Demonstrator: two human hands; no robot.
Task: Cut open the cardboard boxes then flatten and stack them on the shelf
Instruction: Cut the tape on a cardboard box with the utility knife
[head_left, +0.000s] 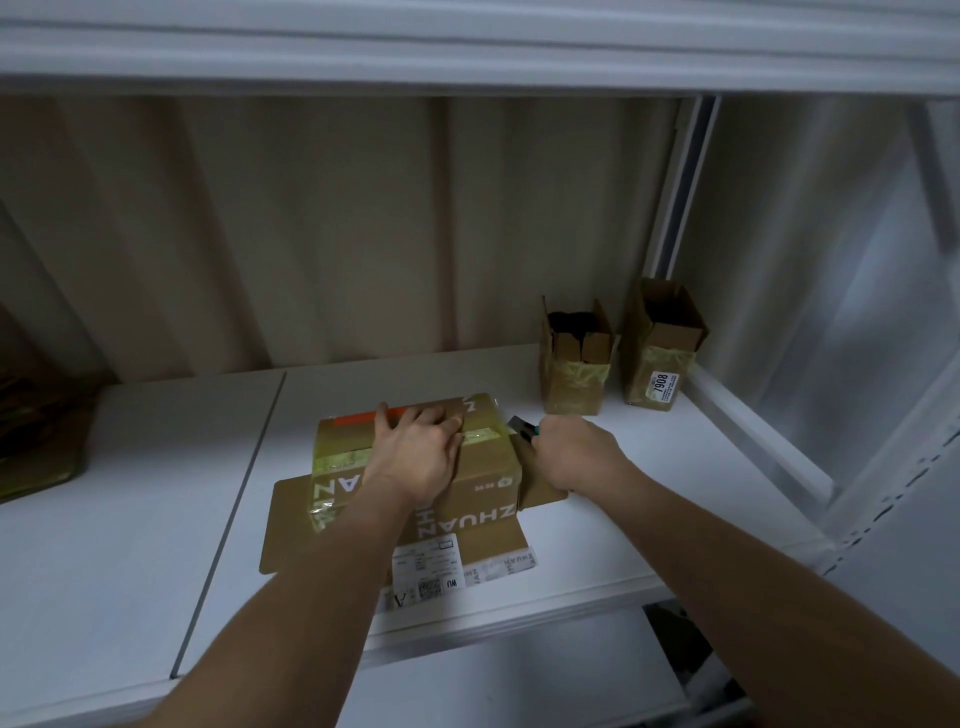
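Two bare forearms reach in over the shelf (130, 519). At far left a dark bundle (36, 426) is seen. The taped box (415, 447), set on flattened cardboard (322, 530) mid-shelf, is pressed from above by the left hand (415, 447), fingers straight. At its right end a cutter (524, 427) is gripped by the right hand (576, 457). Two opened boxes (571, 358) stand upright further right.

Brown box (483, 470) – white lettering, yellowish tape, an orange strip; teal-handled knife (525, 429); white shelf (130, 519); beige ribbed wall (311, 234).
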